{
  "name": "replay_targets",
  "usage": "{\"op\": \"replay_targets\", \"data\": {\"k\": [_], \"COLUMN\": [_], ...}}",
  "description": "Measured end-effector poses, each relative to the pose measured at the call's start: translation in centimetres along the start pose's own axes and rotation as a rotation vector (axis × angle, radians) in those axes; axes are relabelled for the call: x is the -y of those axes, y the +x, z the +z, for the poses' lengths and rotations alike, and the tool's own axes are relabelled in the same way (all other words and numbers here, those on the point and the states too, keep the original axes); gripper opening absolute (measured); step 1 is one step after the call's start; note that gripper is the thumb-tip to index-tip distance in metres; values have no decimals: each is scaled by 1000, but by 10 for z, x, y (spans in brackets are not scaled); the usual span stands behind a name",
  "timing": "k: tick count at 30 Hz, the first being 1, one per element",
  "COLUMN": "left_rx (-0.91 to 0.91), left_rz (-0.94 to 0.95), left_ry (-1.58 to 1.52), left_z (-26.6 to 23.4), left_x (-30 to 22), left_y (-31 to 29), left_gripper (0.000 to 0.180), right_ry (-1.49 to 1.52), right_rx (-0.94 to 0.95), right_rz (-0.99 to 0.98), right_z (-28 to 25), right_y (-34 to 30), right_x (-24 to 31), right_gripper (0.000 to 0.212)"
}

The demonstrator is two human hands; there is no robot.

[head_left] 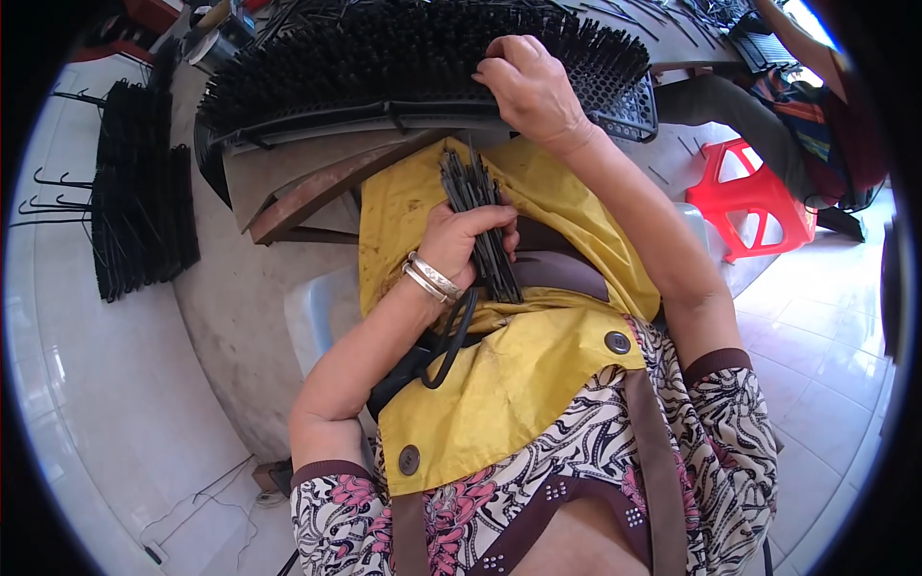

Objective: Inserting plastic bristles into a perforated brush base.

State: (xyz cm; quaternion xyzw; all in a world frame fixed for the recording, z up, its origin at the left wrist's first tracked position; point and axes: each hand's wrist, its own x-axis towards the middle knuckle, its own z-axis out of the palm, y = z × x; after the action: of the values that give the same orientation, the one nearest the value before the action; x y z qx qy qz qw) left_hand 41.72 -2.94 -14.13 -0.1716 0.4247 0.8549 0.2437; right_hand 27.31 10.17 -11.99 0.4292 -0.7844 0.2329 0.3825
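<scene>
Left hand (461, 235) is gripping sticks (466, 180); right hand (528, 86), grip unclear, is hovering; tray (442, 121) is standing mostly filled, right-end holes (619, 93) bare.

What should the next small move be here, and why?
Probably the right hand should set one rod into a bare hole at the right end of the black tray. The left hand grips a bundle of black rods, and similar rods already stand across the tray. Whether the right fingers hold a rod is unclear.
</scene>
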Motion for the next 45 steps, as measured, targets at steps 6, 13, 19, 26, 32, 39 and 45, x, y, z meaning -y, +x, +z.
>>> {"op": "replay_targets", "data": {"k": [6, 13, 19, 26, 32, 39, 45], "left_rx": [83, 209, 179, 195, 188, 187, 198], "left_rz": [47, 61, 20, 33, 39, 29, 36], "left_ry": [-1, 25, 48, 12, 20, -2, 145], "left_z": [0, 8, 6, 9, 8, 7, 10], "left_x": [-1, -2, -2, -2, -1, -2, -2], "left_y": [-3, -6, -5, -5, -5, -6, -5], "left_gripper": [23, 16, 23, 15, 15, 15, 20], "right_ry": [381, 1048, 672, 237, -6, 784, 860], "right_rx": [41, 236, -328, -306, 40, 342, 443], "right_rz": [451, 1171, 963, 567, 315, 875, 940], "right_z": [-26, -54, -48, -18, -10, -58, -69], "right_y": [-3, -5, -2, -3, -8, -12, -25], "right_x": [41, 40, -1, -1, 3, 46, 53], "right_gripper": [13, 8, 11, 7, 14, 20, 14]}}
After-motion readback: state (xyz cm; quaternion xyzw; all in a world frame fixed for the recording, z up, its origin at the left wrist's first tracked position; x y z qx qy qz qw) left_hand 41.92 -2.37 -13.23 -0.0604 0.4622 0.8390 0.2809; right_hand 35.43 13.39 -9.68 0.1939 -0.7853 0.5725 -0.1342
